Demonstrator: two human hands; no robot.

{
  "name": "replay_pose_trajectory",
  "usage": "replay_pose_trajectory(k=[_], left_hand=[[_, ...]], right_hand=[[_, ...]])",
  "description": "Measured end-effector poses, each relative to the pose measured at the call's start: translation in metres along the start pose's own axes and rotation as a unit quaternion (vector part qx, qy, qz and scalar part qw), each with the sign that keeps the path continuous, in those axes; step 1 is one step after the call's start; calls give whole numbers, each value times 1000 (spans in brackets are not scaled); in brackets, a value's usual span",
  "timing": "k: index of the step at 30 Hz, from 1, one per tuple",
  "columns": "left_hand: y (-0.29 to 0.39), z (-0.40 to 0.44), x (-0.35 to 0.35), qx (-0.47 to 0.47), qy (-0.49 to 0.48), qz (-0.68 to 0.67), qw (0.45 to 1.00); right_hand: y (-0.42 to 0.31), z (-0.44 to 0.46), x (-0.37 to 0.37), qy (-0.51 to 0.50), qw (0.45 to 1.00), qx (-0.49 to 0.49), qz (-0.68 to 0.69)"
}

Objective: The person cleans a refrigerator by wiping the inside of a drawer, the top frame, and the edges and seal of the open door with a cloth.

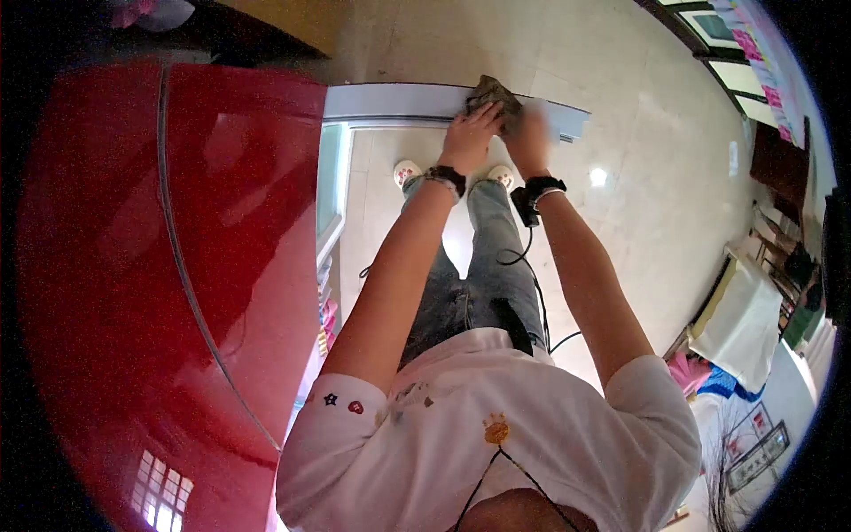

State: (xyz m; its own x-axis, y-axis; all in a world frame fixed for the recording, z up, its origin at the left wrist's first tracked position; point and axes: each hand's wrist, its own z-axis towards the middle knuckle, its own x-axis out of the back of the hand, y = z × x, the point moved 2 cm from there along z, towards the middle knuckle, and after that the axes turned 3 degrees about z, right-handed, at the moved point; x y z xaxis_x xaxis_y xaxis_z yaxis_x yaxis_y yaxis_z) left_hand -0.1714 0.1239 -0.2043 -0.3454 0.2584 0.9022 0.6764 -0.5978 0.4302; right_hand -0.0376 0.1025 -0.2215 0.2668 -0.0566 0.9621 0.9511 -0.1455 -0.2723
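One crumpled cloth [493, 92] is resting on a white frame [399, 100]; the left hand [472, 137] is laying extended fingers on it, the right hand [528, 140] is appearing blurred beside it, pinching or not I cannot tell; probably soft and light, it is likely suiting a bunched hold

Apparently a home: tiled floor [647, 204], slippers [407, 172], framed pictures [759, 457].

Pale, narrow ledge [399, 99], upper centre of frame; 1 crumpled dark cloth [490, 91] rests toward its right end.
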Motion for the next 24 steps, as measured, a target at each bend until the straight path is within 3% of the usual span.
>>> replay_pose_trajectory(k=[3, 5, 7, 9, 12, 14, 17, 19, 21, 23, 24], left_hand=[[-18, -11, 13, -21, -5, 3, 1000], [-28, -18, 18, -43, 16, -1, 999], [-36, -27, 18, -55, 7, 37, 998], [-40, -38, 19, -52, 27, -13, 998], [-39, -45, 20, -38, 16, -56, 998], [-29, -52, 29, 23, 40, -118, 992], [-19, -70, 10, 9, 22, -52, 998], [-13, -85, -5, 3, 16, -50, 999], [-4, -106, -21, 4, -158, -31, 987], [9, -125, -37, -4, -149, -39, 988], [18, -136, -45, -10, -142, -42, 989]], right_hand=[[-23, 2, 0, 14, 998, -26, 59], [-37, 4, -7, -33, 993, -66, 92], [-48, -4, -10, -18, 994, -50, 99], [-54, -10, -12, -6, 989, -58, 138], [-55, -27, -19, -55, 974, -87, 201], [-45, -43, -38, -98, 961, -77, 245], [-62, -63, -4, -166, 931, -90, 311], [-51, -83, -6, -231, 928, -75, 282], [-40, -106, -10, -299, 921, -56, 243], [-33, -130, -6, -354, 905, -55, 228], [-27, -146, -6, -333, 910, -39, 245]])
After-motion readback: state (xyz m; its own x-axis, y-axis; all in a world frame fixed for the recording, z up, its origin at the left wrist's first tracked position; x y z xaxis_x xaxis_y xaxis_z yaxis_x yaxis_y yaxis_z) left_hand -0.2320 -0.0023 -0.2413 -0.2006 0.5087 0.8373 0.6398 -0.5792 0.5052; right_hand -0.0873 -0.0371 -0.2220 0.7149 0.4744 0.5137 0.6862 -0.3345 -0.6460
